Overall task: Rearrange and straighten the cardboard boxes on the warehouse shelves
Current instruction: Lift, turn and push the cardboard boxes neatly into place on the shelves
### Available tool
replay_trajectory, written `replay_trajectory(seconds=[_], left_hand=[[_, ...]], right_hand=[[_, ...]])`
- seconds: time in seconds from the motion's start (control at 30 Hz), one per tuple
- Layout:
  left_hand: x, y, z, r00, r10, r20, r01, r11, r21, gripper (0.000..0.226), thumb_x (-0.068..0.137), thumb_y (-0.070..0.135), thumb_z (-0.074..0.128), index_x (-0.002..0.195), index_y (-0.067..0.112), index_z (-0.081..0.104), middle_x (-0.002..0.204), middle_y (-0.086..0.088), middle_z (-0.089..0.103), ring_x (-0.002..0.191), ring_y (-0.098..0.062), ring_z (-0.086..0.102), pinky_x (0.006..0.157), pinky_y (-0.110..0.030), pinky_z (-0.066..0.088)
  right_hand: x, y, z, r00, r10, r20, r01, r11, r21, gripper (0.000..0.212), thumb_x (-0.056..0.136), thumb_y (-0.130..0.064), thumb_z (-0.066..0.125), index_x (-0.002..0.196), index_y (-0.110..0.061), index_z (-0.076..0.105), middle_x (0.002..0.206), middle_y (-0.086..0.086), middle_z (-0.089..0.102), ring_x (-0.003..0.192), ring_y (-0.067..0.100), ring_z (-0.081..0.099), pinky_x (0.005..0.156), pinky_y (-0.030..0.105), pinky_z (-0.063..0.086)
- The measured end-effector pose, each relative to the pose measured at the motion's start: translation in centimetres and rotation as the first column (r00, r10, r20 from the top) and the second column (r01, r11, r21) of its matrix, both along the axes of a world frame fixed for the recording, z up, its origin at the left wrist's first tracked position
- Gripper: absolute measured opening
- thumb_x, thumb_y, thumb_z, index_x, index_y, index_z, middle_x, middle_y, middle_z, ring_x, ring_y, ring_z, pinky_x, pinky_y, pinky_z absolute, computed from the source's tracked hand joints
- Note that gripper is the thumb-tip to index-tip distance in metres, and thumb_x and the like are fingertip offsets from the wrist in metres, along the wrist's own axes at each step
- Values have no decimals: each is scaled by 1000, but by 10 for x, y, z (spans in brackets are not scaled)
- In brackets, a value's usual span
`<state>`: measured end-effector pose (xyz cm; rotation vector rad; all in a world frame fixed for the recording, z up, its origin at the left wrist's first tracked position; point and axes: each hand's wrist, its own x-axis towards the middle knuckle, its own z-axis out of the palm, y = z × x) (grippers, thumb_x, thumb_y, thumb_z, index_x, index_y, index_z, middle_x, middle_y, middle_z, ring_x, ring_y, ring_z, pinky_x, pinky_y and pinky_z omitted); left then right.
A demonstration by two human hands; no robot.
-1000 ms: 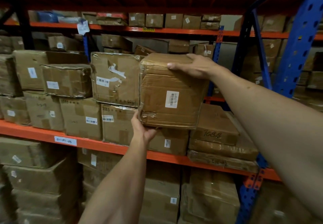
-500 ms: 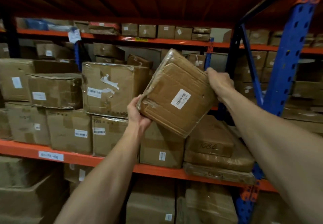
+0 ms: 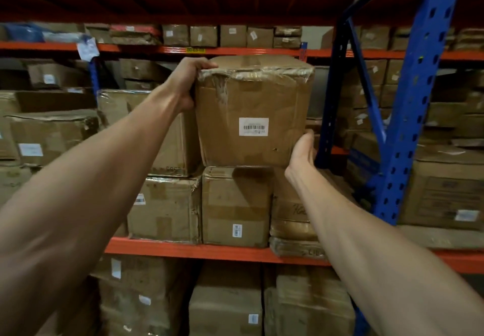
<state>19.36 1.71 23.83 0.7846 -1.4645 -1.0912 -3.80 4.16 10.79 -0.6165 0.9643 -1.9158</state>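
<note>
A taped cardboard box (image 3: 251, 110) with a white barcode label stands upright, its bottom edge level with the top of a lower box (image 3: 235, 204) on the orange shelf beam (image 3: 183, 250). My left hand (image 3: 184, 84) grips its upper left corner, fingers over the top. At the lower right corner my right hand (image 3: 303, 152) presses against the side, palm on the cardboard. Just left of the held box stands another taped box (image 3: 115, 105), mostly hidden behind my left forearm.
A blue upright post (image 3: 413, 115) with a dark diagonal brace (image 3: 332, 94) stands close on the right. Flat parcels (image 3: 293, 231) lie under my right wrist. More boxes fill the shelf below (image 3: 225, 307), the left side (image 3: 52, 134) and the far aisle (image 3: 233, 35).
The box has turned from tilted to upright and come down onto the lower box. My left hand went from its lower left corner to the upper left; my right hand dropped to the lower right.
</note>
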Motion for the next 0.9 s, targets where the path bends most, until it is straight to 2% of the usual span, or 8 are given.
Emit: replay_trajectory(seconds=[0.2, 0.37, 0.43, 0.47, 0.57, 0.63, 0.8, 0.9], left_hand=[[-1, -42, -14, 997, 17, 74, -20, 999, 39, 14, 88, 29, 66, 81, 19, 72, 79, -3, 75, 69, -18, 71, 78, -35, 57], [0, -84, -42, 990, 130, 47, -134, 986, 100, 22, 89, 32, 62, 94, 14, 73, 87, -6, 75, 74, -20, 70, 78, -35, 57], [1, -104, -55, 912, 404, -69, -410, 903, -127, 34, 91, 36, 63, 107, 8, 76, 99, -4, 75, 85, -13, 68, 83, -27, 55], [0, -109, -61, 839, 538, -79, -531, 778, -337, 34, 94, 35, 63, 110, 8, 76, 102, -2, 74, 89, -8, 65, 83, -19, 49], [3, -117, -82, 695, 718, 38, -439, 466, -768, 40, 100, 46, 60, 102, 10, 77, 107, -6, 66, 101, -15, 55, 83, -14, 35], [9, -121, -89, 669, 742, 46, -360, 378, -853, 49, 98, 53, 60, 102, 8, 76, 108, -12, 65, 103, -24, 55, 85, -21, 35], [7, -133, -81, 520, 840, 154, -301, 349, -887, 68, 96, 68, 47, 105, 5, 71, 110, -15, 64, 100, -31, 56, 82, -29, 40], [1, -144, -81, 470, 869, 158, -299, 325, -897, 73, 96, 73, 40, 106, 6, 69, 112, -14, 65, 101, -30, 57, 84, -36, 47]], right_hand=[[19, -46, -44, 991, 35, 127, -38, 999, 18, 53, 106, -59, 33, 132, -24, 62, 123, 10, 73, 111, 30, 68, 100, 50, 56], [24, -64, -73, 998, 45, -36, -45, 999, 4, 67, 89, -82, 46, 134, -34, 61, 136, 2, 67, 124, 25, 61, 112, 53, 46], [23, -68, -79, 970, 55, -236, -68, 997, -44, 91, 76, -92, 54, 150, -38, 52, 150, -4, 59, 139, 21, 52, 120, 54, 36], [22, -71, -80, 935, 49, -352, -74, 996, -57, 100, 72, -94, 57, 155, -40, 45, 156, -7, 52, 145, 19, 45, 123, 54, 31], [17, -77, -79, 800, 79, -595, -113, 993, -20, 117, 66, -90, 70, 163, -40, 28, 159, -5, 48, 146, 22, 44, 122, 55, 34], [12, -81, -79, 737, 68, -672, -101, 995, -9, 117, 67, -87, 73, 163, -39, 25, 156, -4, 51, 143, 24, 49, 120, 54, 38], [7, -92, -72, 692, 49, -721, -80, 997, -8, 111, 70, -86, 72, 160, -35, 33, 149, -6, 59, 137, 21, 55, 118, 52, 42], [5, -97, -66, 676, 33, -736, -49, 999, -1, 97, 83, -74, 70, 160, -30, 34, 150, -2, 58, 138, 23, 54, 119, 49, 42]])
